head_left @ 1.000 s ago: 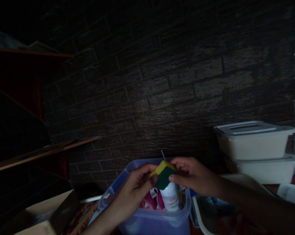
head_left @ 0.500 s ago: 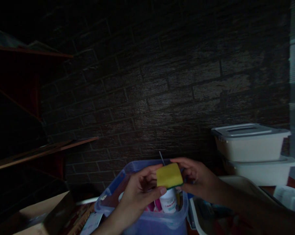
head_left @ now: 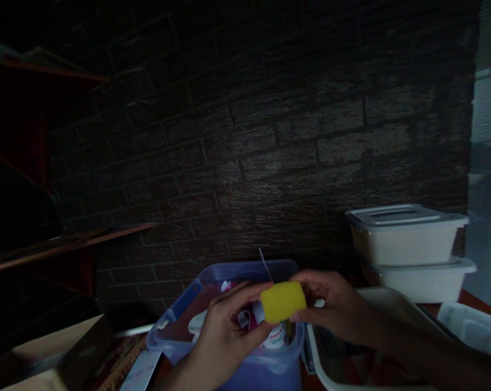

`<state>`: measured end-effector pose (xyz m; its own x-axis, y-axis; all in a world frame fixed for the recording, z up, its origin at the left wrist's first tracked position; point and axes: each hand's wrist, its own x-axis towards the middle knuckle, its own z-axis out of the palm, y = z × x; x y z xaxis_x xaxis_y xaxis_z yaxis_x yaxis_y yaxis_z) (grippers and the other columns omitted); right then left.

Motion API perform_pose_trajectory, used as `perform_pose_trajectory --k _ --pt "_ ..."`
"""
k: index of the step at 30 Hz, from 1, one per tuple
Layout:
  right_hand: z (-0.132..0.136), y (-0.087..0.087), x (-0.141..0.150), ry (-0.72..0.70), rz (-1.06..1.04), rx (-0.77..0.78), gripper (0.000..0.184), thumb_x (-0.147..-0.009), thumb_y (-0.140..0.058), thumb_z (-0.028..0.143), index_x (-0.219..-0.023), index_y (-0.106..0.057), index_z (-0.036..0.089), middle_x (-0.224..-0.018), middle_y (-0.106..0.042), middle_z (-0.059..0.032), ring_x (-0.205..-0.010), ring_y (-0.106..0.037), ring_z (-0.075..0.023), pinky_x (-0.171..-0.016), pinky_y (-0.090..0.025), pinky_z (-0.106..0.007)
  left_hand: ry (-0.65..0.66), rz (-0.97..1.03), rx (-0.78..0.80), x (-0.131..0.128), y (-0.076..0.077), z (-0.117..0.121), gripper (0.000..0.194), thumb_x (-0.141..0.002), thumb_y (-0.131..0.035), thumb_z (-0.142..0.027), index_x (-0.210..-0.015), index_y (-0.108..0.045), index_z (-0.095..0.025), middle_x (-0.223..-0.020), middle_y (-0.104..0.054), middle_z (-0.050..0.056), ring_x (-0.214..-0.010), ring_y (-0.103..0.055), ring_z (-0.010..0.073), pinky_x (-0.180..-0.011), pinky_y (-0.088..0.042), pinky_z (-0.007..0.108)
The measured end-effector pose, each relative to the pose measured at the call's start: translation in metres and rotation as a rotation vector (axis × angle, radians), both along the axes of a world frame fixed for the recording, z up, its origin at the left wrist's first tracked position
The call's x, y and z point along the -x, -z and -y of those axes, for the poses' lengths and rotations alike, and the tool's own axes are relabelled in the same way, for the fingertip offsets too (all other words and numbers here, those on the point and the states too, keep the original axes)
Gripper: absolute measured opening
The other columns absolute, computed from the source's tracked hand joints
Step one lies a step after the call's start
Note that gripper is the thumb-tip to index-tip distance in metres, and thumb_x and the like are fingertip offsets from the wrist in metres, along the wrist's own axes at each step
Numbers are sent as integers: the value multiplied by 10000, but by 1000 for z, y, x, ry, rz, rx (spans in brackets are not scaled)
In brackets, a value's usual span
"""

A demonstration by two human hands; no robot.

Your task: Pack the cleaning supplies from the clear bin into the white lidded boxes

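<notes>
The left hand [head_left: 229, 331] and the right hand [head_left: 330, 304] hold together one yellow sponge [head_left: 283, 301], each from its own side. The fingers of both hands are bent and closed on the edges of the sponge, with the thumbs at its lower side. The sponge is above the front part of a blue plastic bin [head_left: 224, 355], and its yellow face is turned to the camera. Inside the bin there is a white bottle [head_left: 275, 336] with red print, partly hidden under the sponge, and some pink and white things which I cannot tell exactly. A thin pale stick [head_left: 265, 264] rises behind the sponge. To the right of the bin is an open white tray [head_left: 322, 369], and behind this tray stand two stacked lidded boxes [head_left: 408, 239]. An open cardboard box [head_left: 62, 353] is at the lower left.
</notes>
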<state>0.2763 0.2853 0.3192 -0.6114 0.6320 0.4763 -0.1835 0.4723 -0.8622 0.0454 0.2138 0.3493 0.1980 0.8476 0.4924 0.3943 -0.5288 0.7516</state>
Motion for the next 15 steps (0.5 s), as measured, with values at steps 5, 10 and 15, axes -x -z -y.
perform_pose_trajectory --k 5,10,15 --pt "10 1 -22 146 38 21 717 -817 -815 378 -1449 -490 280 -1280 -648 -84 -1051 -655 -237 -829 -559 -357 132 350 259 -21 8 -19 449 -792 -816 -252 -1220 -699 -190 -1108 -766 107 -1017 -716 272 -916 -559 354" --pt "13 -5 -50 334 149 -137 454 -842 -786 415 -1244 -661 245 -1114 -707 -53 -987 -656 -222 -841 -547 -345 182 408 454 -49 7 -33 408 -844 -757 -423 -1125 -724 -128 -1001 -761 125 -837 -737 246 -742 -593 315" --pt "-3 -4 -73 314 39 20 309 -905 -707 474 -862 -704 168 -736 -658 2 -665 -604 -144 -573 -472 -247 264 285 290 -72 5 -32 354 -886 -709 -419 -1157 -715 -191 -1072 -721 94 -975 -668 231 -808 -546 276"
